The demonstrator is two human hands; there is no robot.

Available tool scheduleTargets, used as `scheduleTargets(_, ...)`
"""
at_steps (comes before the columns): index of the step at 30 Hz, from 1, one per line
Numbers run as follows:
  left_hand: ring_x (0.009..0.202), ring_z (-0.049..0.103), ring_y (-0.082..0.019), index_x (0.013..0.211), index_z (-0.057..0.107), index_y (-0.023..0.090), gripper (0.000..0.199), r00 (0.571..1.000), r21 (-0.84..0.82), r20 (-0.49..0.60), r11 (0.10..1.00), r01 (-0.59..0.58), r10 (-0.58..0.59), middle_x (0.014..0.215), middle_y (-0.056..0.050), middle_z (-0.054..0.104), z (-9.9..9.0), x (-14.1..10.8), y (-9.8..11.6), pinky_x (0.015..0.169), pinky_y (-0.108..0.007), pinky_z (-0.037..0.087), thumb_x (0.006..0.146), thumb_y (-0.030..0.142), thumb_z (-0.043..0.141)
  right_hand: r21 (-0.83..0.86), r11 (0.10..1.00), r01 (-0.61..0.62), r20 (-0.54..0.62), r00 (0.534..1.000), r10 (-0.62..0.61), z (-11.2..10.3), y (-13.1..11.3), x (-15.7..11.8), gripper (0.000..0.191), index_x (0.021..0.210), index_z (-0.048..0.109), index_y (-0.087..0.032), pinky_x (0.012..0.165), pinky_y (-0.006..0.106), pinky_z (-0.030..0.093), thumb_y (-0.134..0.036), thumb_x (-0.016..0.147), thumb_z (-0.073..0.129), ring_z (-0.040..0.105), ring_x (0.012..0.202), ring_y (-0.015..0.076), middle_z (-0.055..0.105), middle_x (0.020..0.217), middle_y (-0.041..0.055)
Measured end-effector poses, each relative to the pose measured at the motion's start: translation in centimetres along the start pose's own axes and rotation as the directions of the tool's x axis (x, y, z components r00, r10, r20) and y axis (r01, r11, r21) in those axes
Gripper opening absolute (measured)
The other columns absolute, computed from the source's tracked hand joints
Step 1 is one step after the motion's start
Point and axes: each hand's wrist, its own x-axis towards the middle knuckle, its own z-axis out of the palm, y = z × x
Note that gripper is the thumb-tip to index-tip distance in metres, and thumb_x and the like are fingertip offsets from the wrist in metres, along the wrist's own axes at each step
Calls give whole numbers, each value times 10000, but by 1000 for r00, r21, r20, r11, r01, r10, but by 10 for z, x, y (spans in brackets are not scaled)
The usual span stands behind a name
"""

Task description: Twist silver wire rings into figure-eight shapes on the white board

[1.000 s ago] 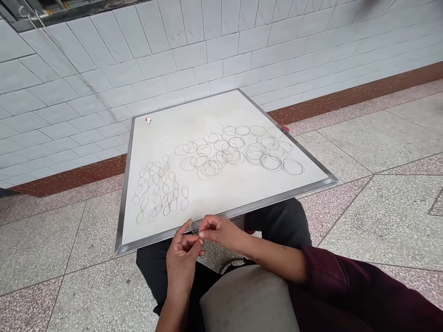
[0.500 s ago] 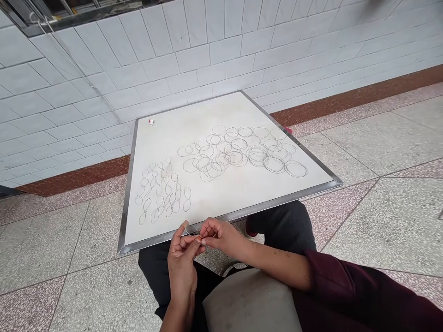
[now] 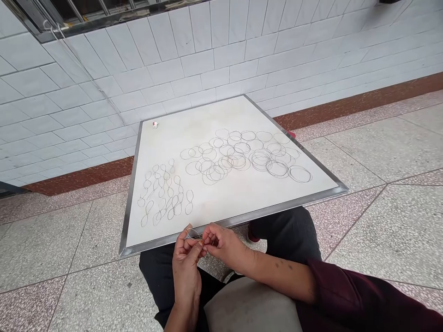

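Between my two hands is a thin wire loop point(image 3: 194, 232), just over the near edge of the table. My left hand point(image 3: 187, 263) pinches it between thumb and fingers, with the loop standing up by the index finger. My right hand point(image 3: 223, 244) has its fingertips closed on the same wire, touching the left thumb; the exact grip is partly hidden. Beyond them on the white table top point(image 3: 221, 207) lie several wires twisted into figure-eight shapes point(image 3: 169, 193) at the left. Several larger round wire rings point(image 3: 242, 154) overlap one another at the centre and right.
A small white and red object point(image 3: 155, 125) sits at the table's far left corner. A metal rim point(image 3: 235, 220) edges the table, which meets the white tiled wall point(image 3: 194, 74). My knees point(image 3: 287, 235) are under the near edge.
The whole view has shifted slightly, so table and hands appear a little lower and farther right. Both hands stay together on the wire loop, with little change in grip.
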Motion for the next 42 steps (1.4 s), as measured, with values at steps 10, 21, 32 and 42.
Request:
scheduleTargets(10,608,558,-109,1263,599,202,638,998,95,34,994,-59,56,634,60,597,-5,2,2,686,-258,482,675,319,818,91,996,-19,54,998,14,-3,-1,1,144,817,577,-214,650,278,471,-101,730,602,601,691,150,637,718,-17)
scheduleTargets(21,683,626,-143,1184,670,176,570,998,134,57,991,1,-8,743,-23,727,-9,0,10,695,-275,493,656,323,826,221,974,-50,50,998,40,-9,-1,-1,115,813,590,-214,664,288,491,-253,768,688,606,712,144,643,769,-11)
scheduleTargets(32,567,551,-79,1130,699,182,571,995,-6,86,998,57,-57,668,18,666,-9,4,10,623,-230,475,589,239,871,291,956,-27,62,998,9,-7,-3,-1,119,802,624,-199,658,297,497,-292,770,690,629,707,150,650,759,-5)
scheduleTargets(42,637,612,-120,1164,669,162,603,993,99,105,994,49,-60,692,-1,695,-14,5,11,644,-253,500,604,263,870,162,985,-50,92,995,35,-10,-8,-3,189,869,524,-209,667,277,484,-180,769,681,614,691,132,642,753,-27)
